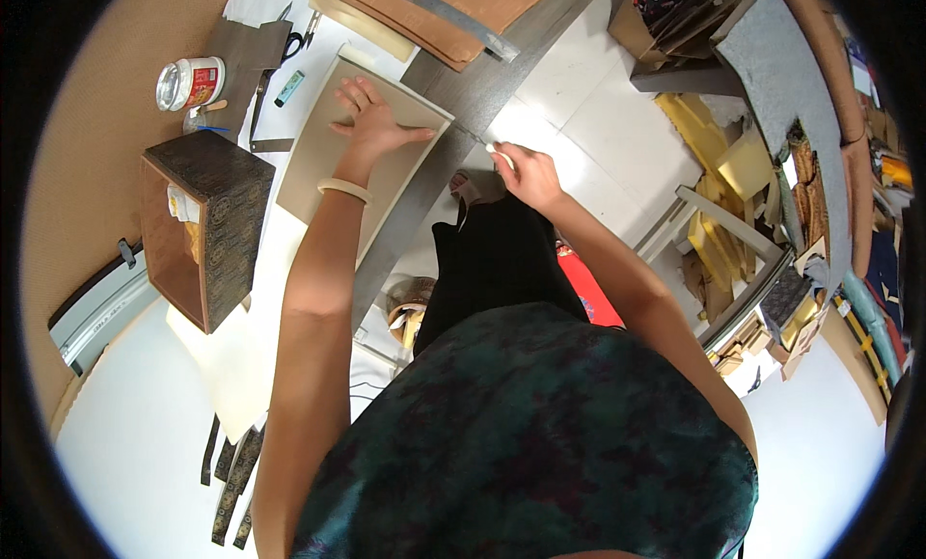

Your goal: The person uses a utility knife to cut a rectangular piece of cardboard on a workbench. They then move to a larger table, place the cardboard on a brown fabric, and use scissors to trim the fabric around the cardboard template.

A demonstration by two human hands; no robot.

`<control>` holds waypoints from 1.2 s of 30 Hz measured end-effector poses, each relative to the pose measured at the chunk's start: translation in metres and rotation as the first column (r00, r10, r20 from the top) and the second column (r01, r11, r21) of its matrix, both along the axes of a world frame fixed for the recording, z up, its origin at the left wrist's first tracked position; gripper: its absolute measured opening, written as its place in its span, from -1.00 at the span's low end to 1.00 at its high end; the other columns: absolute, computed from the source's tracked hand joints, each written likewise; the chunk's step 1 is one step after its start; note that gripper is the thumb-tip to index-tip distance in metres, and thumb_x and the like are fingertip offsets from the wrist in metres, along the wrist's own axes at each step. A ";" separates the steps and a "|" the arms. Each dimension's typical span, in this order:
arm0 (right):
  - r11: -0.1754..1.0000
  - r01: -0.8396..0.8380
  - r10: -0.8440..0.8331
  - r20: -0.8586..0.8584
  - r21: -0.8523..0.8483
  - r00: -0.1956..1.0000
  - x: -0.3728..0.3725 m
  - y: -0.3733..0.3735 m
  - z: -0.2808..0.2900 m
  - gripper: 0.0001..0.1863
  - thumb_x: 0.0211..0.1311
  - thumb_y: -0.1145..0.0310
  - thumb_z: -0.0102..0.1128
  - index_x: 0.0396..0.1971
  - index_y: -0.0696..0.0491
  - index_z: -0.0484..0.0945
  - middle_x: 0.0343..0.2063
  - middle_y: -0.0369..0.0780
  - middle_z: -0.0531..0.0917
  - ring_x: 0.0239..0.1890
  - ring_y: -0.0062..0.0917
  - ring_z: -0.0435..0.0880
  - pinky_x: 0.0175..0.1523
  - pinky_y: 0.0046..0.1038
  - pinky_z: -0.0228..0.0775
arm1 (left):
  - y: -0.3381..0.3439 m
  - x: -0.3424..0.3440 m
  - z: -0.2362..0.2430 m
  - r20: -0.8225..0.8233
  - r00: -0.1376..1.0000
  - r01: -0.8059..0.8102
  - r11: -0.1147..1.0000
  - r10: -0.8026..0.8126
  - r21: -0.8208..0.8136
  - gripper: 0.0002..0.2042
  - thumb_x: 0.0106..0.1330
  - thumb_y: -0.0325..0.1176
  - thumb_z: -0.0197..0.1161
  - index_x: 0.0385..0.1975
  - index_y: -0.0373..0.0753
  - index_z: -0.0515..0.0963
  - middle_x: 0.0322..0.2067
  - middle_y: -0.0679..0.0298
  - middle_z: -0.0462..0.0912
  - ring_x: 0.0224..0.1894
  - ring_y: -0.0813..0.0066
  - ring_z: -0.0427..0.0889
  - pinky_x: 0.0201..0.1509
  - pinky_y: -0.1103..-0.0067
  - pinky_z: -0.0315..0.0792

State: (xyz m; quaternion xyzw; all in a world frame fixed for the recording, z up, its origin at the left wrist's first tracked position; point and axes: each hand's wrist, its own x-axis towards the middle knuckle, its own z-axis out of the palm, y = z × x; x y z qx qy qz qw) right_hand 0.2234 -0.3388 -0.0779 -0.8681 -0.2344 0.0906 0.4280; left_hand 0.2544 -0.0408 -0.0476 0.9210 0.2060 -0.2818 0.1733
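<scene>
My left hand (371,127) lies flat with fingers spread on a beige rectangular board (313,178) with pale edges, near the table's edge. A light bangle (344,190) circles that wrist. Past the board's right corner, my right hand (531,177) is closed around a slim tool with a white handle (494,150). Its thin dark tip points toward the board's corner; whether it touches is too small to tell, as is the tool's exact kind.
An open-fronted dark patterned box (236,221) stands left of the board. Beyond it are a glass jar (191,84), a small teal case (289,88) and scissors (301,40). Brown boards (449,9) lie at the far edge under a metal strip (458,24). A cluttered rack (752,241) stands right.
</scene>
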 end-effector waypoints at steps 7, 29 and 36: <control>0.999 -0.011 0.012 0.018 -0.032 1.000 0.018 0.032 -0.001 -0.87 0.38 0.28 0.26 -0.25 0.02 0.61 -0.46 -0.13 0.72 -0.49 -0.11 0.69 -0.37 -0.19 0.53 | -0.001 0.001 0.005 0.031 1.000 -0.003 1.000 0.003 0.010 0.71 -0.37 0.41 0.65 0.50 -0.52 -0.52 0.53 -0.34 -0.61 0.56 -0.32 -0.70 0.32 -0.52 -0.36; 0.998 0.011 -0.013 -0.038 -0.066 0.999 -0.004 0.015 -0.003 -0.84 0.36 0.27 0.28 -0.16 0.00 0.67 -0.49 -0.10 0.73 -0.54 -0.13 0.70 -0.38 -0.21 0.55 | -0.003 0.002 0.009 -0.016 1.000 0.016 0.999 -0.016 0.039 0.67 -0.34 0.35 0.68 0.50 -0.57 -0.45 0.53 -0.34 -0.59 0.57 -0.31 -0.66 0.34 -0.51 -0.30; 1.000 0.023 -0.023 -0.004 -0.015 1.000 0.001 0.024 0.003 -0.84 0.33 0.29 0.32 -0.23 0.05 0.66 -0.48 -0.08 0.74 -0.53 -0.15 0.71 -0.39 -0.21 0.56 | -0.004 0.001 0.009 -0.023 1.000 0.018 0.999 -0.017 0.042 0.67 -0.34 0.37 0.67 0.50 -0.57 -0.44 0.53 -0.34 -0.58 0.58 -0.32 -0.65 0.35 -0.50 -0.29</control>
